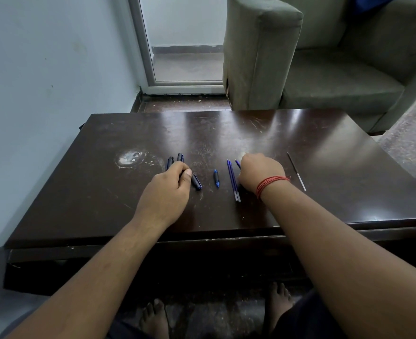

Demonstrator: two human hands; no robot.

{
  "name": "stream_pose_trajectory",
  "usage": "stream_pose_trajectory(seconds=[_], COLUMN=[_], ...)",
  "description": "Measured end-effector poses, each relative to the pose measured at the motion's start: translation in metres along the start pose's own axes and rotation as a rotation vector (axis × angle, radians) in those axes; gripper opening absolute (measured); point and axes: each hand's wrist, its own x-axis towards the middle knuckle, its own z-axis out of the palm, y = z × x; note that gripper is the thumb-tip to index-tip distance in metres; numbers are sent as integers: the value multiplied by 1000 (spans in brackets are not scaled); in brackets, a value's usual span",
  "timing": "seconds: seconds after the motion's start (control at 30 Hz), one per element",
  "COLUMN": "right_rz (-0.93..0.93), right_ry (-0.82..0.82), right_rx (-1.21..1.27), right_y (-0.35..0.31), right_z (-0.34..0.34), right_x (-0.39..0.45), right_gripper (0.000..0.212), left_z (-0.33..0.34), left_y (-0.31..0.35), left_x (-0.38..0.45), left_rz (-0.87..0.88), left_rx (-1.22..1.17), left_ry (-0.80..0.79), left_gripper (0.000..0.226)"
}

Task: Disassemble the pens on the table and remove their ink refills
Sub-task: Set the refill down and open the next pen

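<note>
On the dark wooden table point(104, 192), my left hand point(167, 192) is closed around dark pen barrels point(180, 157); their ends stick out beyond my fingers and one barrel end point(196, 183) shows below my thumb. A short blue pen tip piece point(216, 177) lies between my hands. Two blue ink refills point(233, 182) lie side by side just left of my right hand point(260, 173). That hand rests on the table with fingers curled over a third blue refill point(237, 164), whose tip peeks out. A thin grey refill point(296, 171) lies apart at the right.
A grey armchair point(300, 57) stands beyond the table's far edge. A wall runs along the left and a glass door point(184, 40) is behind. A white scuff mark point(129, 158) sits on the table's left part. My bare feet show under the near edge.
</note>
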Motion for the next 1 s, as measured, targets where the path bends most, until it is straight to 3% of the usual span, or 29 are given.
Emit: stream_pose_trajectory(seconds=[0.3, 0.53, 0.63, 0.83, 1.0], right_rz=[-30, -59, -83, -24, 47], right_ry=[-55, -51, -42, -20, 99], right_rx=[-36, -7, 32, 240, 671], right_y=[12, 16, 16, 17, 26], right_z=[0, -2, -5, -6, -17], right_x=[4, 8, 6, 10, 14], right_gripper=[15, 32, 21, 13, 11], left_z=[0, 0, 0, 0, 3], left_y=[-1, -1, -1, -1, -1], left_x=[0, 0, 0, 0, 1], left_rz=[-8, -4, -5, -5, -21], left_rx=[3, 6, 5, -4, -60], left_ry=[-7, -14, -12, -10, 23], left_gripper=[21, 22, 21, 21, 18])
